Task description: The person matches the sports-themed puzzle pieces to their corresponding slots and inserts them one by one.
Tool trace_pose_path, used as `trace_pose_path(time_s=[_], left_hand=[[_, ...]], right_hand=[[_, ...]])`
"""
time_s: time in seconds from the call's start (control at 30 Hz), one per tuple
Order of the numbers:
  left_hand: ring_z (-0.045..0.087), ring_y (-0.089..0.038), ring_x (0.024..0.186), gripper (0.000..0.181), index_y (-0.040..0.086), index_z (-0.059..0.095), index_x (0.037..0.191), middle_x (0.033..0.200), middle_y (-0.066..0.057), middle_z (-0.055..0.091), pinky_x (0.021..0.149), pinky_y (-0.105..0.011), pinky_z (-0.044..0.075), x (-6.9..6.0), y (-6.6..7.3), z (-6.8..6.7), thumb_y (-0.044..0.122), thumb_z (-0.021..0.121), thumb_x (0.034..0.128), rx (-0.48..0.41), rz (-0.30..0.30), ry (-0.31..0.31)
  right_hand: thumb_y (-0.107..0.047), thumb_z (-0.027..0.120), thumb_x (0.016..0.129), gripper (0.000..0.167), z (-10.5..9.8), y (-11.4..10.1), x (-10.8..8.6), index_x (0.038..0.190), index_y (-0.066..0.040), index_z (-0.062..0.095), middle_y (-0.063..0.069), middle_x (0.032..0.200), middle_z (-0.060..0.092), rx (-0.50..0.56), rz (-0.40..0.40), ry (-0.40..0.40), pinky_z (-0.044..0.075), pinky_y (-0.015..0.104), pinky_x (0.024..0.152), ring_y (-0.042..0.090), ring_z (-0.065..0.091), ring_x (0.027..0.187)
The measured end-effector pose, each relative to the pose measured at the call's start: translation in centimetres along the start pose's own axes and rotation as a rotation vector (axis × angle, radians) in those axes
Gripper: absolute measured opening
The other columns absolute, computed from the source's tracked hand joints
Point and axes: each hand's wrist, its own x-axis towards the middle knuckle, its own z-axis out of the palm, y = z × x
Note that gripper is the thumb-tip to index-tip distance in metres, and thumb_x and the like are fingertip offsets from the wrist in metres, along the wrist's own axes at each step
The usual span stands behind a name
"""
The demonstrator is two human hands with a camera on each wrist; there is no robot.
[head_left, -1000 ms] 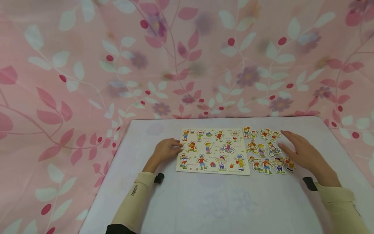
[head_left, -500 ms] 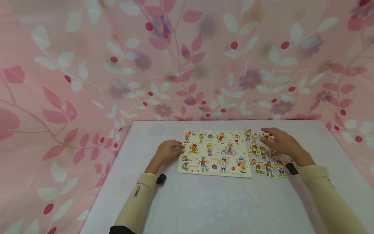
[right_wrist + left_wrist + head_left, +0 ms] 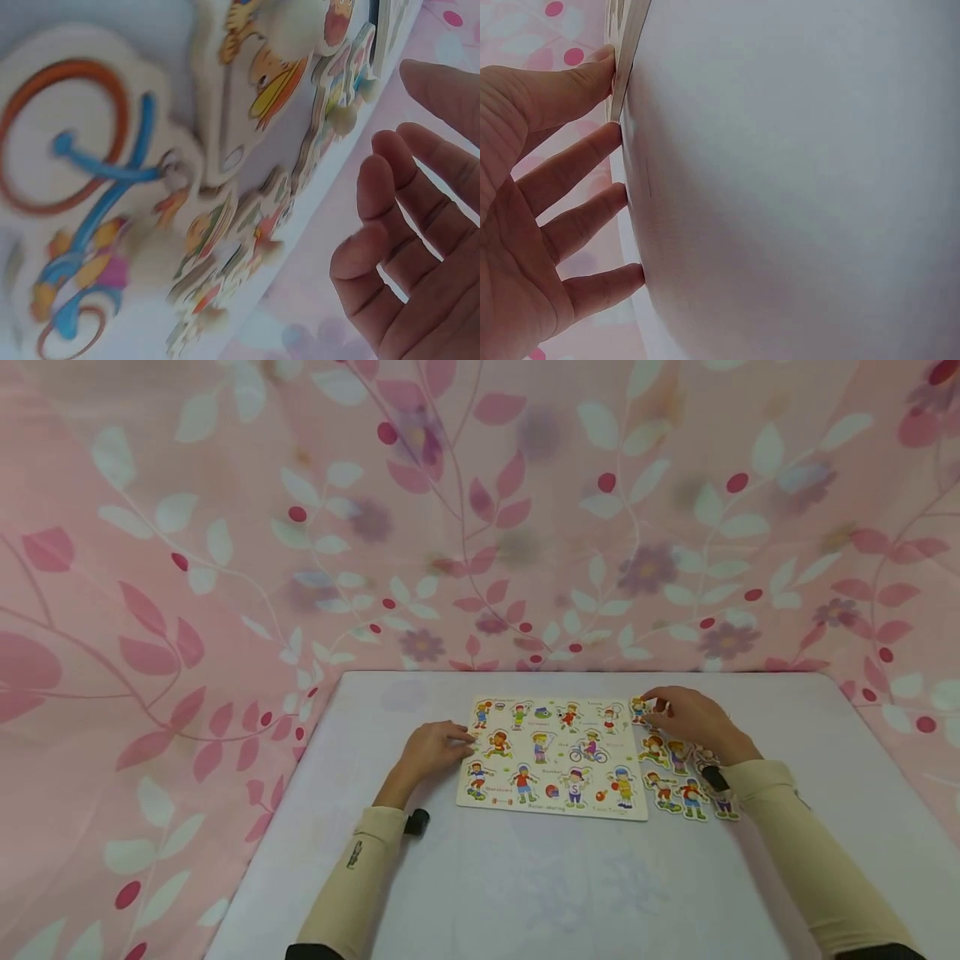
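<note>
My left hand (image 3: 431, 752) touches the left edge of a cream wooden puzzle board (image 3: 521, 745) printed with children playing sports. In the left wrist view, the thumb lies against the board's edge (image 3: 632, 41) and the other fingers (image 3: 592, 210) reach straight down to the table. My right hand (image 3: 697, 718) hovers over the loose puzzle pieces right of the board, its fingertips beside a child-shaped piece (image 3: 639, 710) at the top left of the group. Thumb and bent fingers stand apart in the right wrist view, holding nothing. A cyclist piece (image 3: 94, 180) with a knob lies below.
Several more knobbed pieces (image 3: 663, 792) lie in rows along the board's right side, some hidden under my right hand and wrist. A white cloth covers the table (image 3: 555, 885). A pink floral curtain (image 3: 480, 527) hangs behind the far edge.
My right hand has moved left across the loose pieces, from their right side to the piece nearest the board's upper right corner. The left hand has stayed at the board's edge.
</note>
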Motion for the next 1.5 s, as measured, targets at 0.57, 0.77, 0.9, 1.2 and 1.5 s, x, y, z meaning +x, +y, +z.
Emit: trace_pose_path(time_s=[0.57, 0.77, 0.9, 1.2, 1.5], left_hand=[[0.058, -0.029, 0.122, 0.019, 0.019, 0.081, 0.101, 0.118, -0.001, 0.07, 0.102, -0.05, 0.043, -0.4, 0.2, -0.3, 0.026, 0.08, 0.0835, -0.006, 0.024, 0.026], [0.057, -0.028, 0.124, 0.02, 0.019, 0.08, 0.102, 0.118, -0.001, 0.07, 0.103, -0.049, 0.042, -0.4, 0.3, -0.3, 0.027, 0.08, 0.0839, -0.007, 0.023, 0.02], [0.057, -0.028, 0.124, 0.021, 0.019, 0.08, 0.102, 0.118, -0.001, 0.07, 0.104, -0.048, 0.042, -0.4, 0.3, -0.4, 0.027, 0.08, 0.0837, -0.013, 0.021, 0.017], [0.058, -0.027, 0.122, 0.02, 0.019, 0.08, 0.102, 0.118, 0.0, 0.07, 0.103, -0.049, 0.042, -0.3, 0.1, -0.3, 0.028, 0.079, 0.0842, -0.005, 0.023, 0.019], [0.057, -0.029, 0.123, 0.02, 0.019, 0.08, 0.102, 0.119, -0.002, 0.07, 0.103, -0.05, 0.042, -0.2, 0.1, -0.3, 0.027, 0.079, 0.0844, -0.021, 0.016, 0.009]], right_hand=[[-0.024, 0.068, 0.093, 0.026, 1.3, 0.1, 2.5, 0.102, 0.0, 0.069, 0.003, 0.074, 0.054, -0.007, 0.019, 0.002, 0.037, 0.033, 0.054, 0.019, 0.046, 0.06], [-0.021, 0.067, 0.094, 0.022, 1.3, 0.1, 2.6, 0.101, 0.0, 0.067, 0.004, 0.076, 0.055, -0.004, 0.006, -0.001, 0.038, 0.034, 0.055, 0.019, 0.046, 0.061], [-0.022, 0.066, 0.095, 0.022, 1.3, 0.3, 2.6, 0.102, -0.001, 0.067, 0.003, 0.076, 0.054, -0.007, 0.013, -0.007, 0.037, 0.033, 0.054, 0.018, 0.046, 0.061], [-0.023, 0.065, 0.096, 0.021, 0.7, -0.6, 2.4, 0.104, -0.003, 0.066, 0.003, 0.074, 0.052, -0.007, 0.004, 0.045, 0.033, 0.032, 0.05, 0.019, 0.044, 0.058], [-0.025, 0.066, 0.096, 0.02, 0.6, -3.6, 2.5, 0.105, -0.008, 0.067, 0.003, 0.072, 0.051, 0.004, 0.01, 0.042, 0.03, 0.032, 0.05, 0.019, 0.042, 0.058]])
